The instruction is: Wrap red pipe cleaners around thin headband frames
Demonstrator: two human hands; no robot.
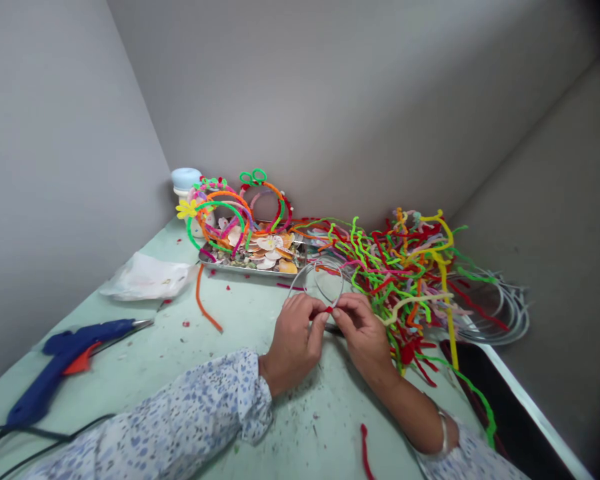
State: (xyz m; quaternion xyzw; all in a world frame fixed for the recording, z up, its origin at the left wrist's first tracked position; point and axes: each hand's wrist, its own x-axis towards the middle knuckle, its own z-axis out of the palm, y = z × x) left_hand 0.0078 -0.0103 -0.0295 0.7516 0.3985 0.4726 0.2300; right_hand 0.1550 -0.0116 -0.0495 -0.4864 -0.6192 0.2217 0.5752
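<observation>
My left hand (299, 333) and my right hand (364, 331) meet over the middle of the table, thumbs and fingertips pinched together. Between them shows a small bit of red pipe cleaner (329, 309), most of it hidden by the fingers. Thin pale loops (341, 283), like wire or a bare headband, rise just behind the fingertips; whether they are held cannot be told. A loose piece of red pipe cleaner (365, 450) lies nearer to me, below my right hand. Under the fingers, a dark object is partly covered.
Pipe-cleaner headbands (225, 207) stand on a metal tray (230, 268) of shells. To the right are a tangled pipe-cleaner heap (405, 267) and clear hoops (510, 313). A blue glue gun (75, 347), its cable, a white plastic packet (147, 277) and an orange pipe cleaner (203, 300) lie left.
</observation>
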